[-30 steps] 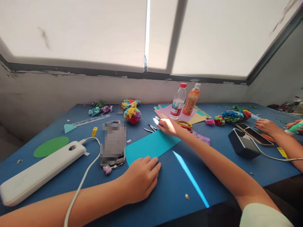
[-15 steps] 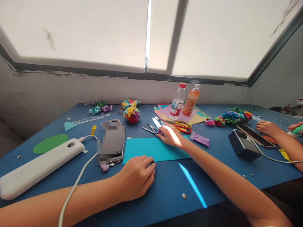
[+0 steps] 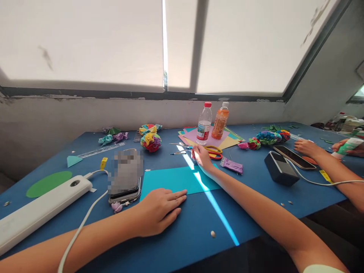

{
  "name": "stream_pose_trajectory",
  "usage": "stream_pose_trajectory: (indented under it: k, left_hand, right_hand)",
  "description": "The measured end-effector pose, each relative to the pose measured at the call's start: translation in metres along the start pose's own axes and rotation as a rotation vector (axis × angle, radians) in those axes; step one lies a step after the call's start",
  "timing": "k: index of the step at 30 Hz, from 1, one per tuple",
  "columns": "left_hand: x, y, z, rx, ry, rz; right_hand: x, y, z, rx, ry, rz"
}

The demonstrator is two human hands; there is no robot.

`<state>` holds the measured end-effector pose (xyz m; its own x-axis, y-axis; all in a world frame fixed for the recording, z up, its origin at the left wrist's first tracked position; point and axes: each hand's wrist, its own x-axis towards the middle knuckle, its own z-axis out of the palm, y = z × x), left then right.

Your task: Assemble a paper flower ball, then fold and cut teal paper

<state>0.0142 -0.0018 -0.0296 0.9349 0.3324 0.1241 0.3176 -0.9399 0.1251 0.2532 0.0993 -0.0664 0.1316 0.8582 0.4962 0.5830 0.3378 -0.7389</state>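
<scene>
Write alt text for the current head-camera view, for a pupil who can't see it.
The person's left hand rests on the near edge of a turquoise sheet; the right hand is over its far edge, beside red-and-yellow-handled scissors. Behind, two bottles stand on coloured paper on a blue table; a co-worker's hand is at right.

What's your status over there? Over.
Left grip open, palm down, across near edge of blue paper. Right grip over far edge, hold unclear. Scissors just beyond; phone beside left end.
</scene>
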Motion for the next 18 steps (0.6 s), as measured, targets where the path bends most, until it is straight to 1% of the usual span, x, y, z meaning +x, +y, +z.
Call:
stream_pose_trajectory:
  k: [3,6,9,13,15,18]
  left_hand:
    - [0.005,0.0,0.003,-0.023,0.003,-0.022]
    - [0.011,0.002,0.008,-0.057,0.015,-0.074]
    - [0.014,0.005,0.013,-0.04,0.018,-0.135]
    - [0.017,0.009,0.018,0.054,0.045,-0.144]
    - [0.02,0.01,0.019,0.086,0.044,-0.15]
    - [0.027,0.015,0.018,0.108,-0.016,-0.177]
  right_hand:
    - [0.005,-0.001,-0.006,0.107,0.062,0.044]
    - [0.007,-0.009,-0.014,0.162,0.129,0.057]
    - [0.007,-0.019,-0.022,0.183,0.169,0.036]
    - [0.005,-0.029,-0.029,0.176,0.198,-0.01]
    - [0.002,-0.033,-0.031,0.106,0.211,-0.082]
    - [-0.006,-0.041,-0.03,-0.108,0.241,-0.307]
